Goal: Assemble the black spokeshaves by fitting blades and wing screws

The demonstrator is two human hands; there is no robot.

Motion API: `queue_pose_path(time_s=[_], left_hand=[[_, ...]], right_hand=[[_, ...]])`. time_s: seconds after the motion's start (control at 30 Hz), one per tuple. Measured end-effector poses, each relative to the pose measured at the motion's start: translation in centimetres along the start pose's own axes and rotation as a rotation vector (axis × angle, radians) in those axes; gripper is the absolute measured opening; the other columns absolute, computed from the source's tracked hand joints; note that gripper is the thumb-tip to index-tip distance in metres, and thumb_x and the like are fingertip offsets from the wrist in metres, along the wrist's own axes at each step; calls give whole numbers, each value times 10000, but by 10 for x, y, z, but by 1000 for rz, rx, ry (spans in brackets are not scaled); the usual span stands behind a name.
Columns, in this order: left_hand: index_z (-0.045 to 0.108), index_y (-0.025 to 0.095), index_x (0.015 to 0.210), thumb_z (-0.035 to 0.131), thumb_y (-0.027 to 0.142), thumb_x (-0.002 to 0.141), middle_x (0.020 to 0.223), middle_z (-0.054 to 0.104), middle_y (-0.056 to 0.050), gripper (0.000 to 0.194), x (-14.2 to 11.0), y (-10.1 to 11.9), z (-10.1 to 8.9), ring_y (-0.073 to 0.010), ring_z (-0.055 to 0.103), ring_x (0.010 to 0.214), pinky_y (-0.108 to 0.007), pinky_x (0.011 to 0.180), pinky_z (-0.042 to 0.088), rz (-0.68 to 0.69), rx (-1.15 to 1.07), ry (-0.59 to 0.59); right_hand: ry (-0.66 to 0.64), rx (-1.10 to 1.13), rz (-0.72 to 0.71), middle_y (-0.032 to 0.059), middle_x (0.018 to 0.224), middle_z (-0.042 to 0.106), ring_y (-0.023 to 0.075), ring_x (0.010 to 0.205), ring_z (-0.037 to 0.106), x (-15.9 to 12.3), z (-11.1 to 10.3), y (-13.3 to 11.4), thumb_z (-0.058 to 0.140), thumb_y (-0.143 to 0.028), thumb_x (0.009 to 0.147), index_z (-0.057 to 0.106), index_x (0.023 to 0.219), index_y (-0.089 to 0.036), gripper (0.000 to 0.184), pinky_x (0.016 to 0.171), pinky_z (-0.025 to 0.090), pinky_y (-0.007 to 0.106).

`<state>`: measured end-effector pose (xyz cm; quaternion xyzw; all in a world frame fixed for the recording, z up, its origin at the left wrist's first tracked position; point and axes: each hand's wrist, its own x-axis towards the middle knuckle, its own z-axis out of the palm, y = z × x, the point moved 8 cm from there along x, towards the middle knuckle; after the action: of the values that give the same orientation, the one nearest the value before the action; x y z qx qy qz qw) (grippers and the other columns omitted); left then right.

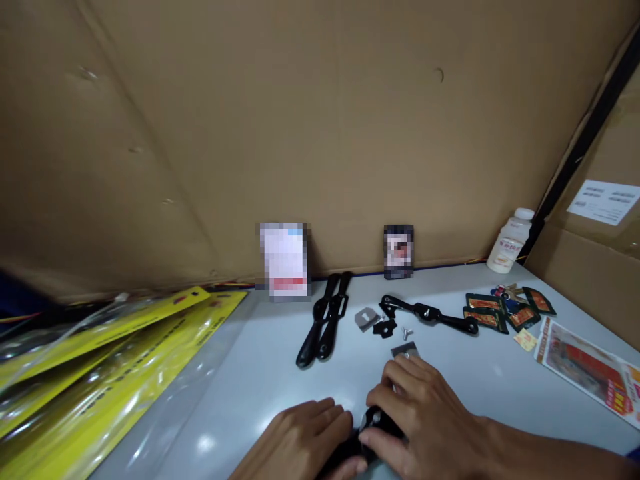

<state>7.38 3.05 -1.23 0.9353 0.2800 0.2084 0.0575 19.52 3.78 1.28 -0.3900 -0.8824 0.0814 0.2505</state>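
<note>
At the bottom middle, my left hand [305, 437] is closed around one end of a black spokeshave [377, 419]. My right hand [425, 407] grips its middle part, the thumb pressed against it and the fingers curled over. Most of the tool is hidden under my hands. Just past my right fingertips shows a grey metal plate [404, 349]; whether the fingers touch it I cannot tell. Beyond lie a grey blade [367, 319], a small black cap plate [385, 328], a wing-shaped screw [407, 333] and another black spokeshave body [430, 312].
Two black spokeshaves [325, 320] lie side by side. Yellow-carded plastic packages [125, 373] cover the left. To the right are green packets [485, 312], keys [507, 293], a packaged red item [590, 370] and a white bottle [510, 241]. A cardboard wall [320, 133] closes the back.
</note>
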Motion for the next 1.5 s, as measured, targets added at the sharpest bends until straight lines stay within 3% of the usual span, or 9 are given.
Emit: queue_pose_path(time_s=[0.13, 0.33, 0.53, 0.67, 0.9, 1.1, 1.2, 1.37, 1.5], left_hand=[[591, 218, 885, 418, 385, 1106, 744, 672, -14, 327, 2, 2, -4, -198, 630, 601, -314, 530, 442, -41, -32, -24], [600, 201, 859, 363, 443, 1124, 732, 645, -20, 430, 5, 3, -7, -202, 609, 614, -323, 532, 415, -82, -35, -80], [582, 203, 845, 359, 445, 1127, 726, 637, -14, 434, 6, 4, -9, -192, 587, 609, -314, 542, 412, -79, -55, -89], [580, 205, 847, 336, 441, 1131, 730, 637, -18, 443, 6, 4, -9, -198, 588, 612, -321, 546, 405, -82, -57, -85], [584, 207, 875, 396, 417, 1117, 740, 629, -16, 371, 4, 3, -6, -205, 586, 623, -322, 550, 391, -90, -60, -97], [577, 210, 854, 346, 427, 1125, 736, 632, -15, 417, 4, 4, -6, -201, 584, 611, -328, 539, 391, -85, -64, -97], [584, 212, 872, 353, 403, 1122, 743, 642, -16, 391, 5, 6, -7, -204, 595, 610, -328, 537, 403, -75, -69, -85], [592, 215, 891, 457, 362, 1089, 777, 671, -20, 282, 3, 3, -5, -208, 622, 626, -326, 544, 423, -81, -77, -67], [577, 217, 883, 412, 399, 1109, 745, 663, -15, 334, 3, 3, -4, -202, 610, 594, -322, 530, 417, -69, -60, -27]], right_hand=[[-40, 36, 10, 54, 938, 638, 212, 869, 545, -1, 0, -2, 632, -192, 924, 661, 938, -179, 35, 846, 442, 390], [-75, 233, -49, 68, 964, 656, 220, 911, 542, 1, -7, -6, 481, 7, 813, 649, 1045, -152, 327, 822, 435, 381], [2, 182, 16, 56, 928, 623, 222, 868, 539, 4, -13, 0, 637, -142, 916, 645, 1010, -156, 96, 762, 420, 370], [0, 110, 8, 62, 915, 619, 229, 852, 528, 3, -7, -1, 667, -168, 919, 643, 974, -155, 62, 746, 404, 379], [-101, 274, -11, 70, 997, 639, 225, 923, 550, 0, -3, -5, 526, -18, 845, 637, 1141, -151, 344, 849, 451, 412], [-219, 241, 113, 62, 1059, 640, 229, 995, 560, 5, 3, 8, 666, -122, 887, 684, 1069, -185, 193, 901, 456, 418], [-207, 208, 123, 49, 1024, 643, 221, 967, 563, 7, 2, 12, 727, -174, 891, 688, 1045, -185, 160, 885, 448, 406], [-144, 169, 39, 39, 957, 609, 188, 892, 542, 4, 1, 7, 697, -170, 931, 699, 953, -188, 29, 787, 427, 333], [-122, 152, -14, 29, 924, 591, 174, 862, 528, 1, 2, 4, 657, -148, 946, 695, 867, -193, 99, 755, 394, 317]])
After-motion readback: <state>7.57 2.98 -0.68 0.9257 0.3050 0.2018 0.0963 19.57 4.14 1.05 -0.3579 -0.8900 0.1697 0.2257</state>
